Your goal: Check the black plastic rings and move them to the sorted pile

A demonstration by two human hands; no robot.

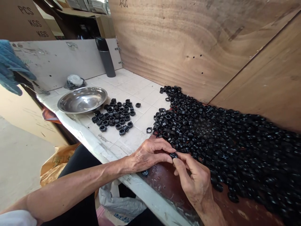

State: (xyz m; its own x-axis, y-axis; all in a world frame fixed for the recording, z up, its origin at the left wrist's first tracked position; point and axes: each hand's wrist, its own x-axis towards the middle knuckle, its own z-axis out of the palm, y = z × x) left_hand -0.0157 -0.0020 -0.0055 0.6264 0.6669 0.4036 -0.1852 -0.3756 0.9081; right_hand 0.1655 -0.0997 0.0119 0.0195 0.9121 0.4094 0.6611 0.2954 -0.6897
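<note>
A small black plastic ring (173, 155) is pinched between the fingertips of both hands. My left hand (152, 152) grips its left side with thumb and fingers, and my right hand (194, 175) closes on it from the right. Just beyond the fingers spreads a large heap of black plastic rings (211, 131), running along the wooden wall to the right edge. A smaller group of similar black rings (115, 114) lies on the white tiled surface to the left. One loose ring (149, 130) rests between the two groups.
A shallow steel bowl (82, 99) stands beside the smaller group. Behind it are a wrapped white roll (75, 81) and a dark flask (105, 58) standing upright. Plywood panels (188, 40) bound the back. A blue cloth (14, 66) hangs at the far left.
</note>
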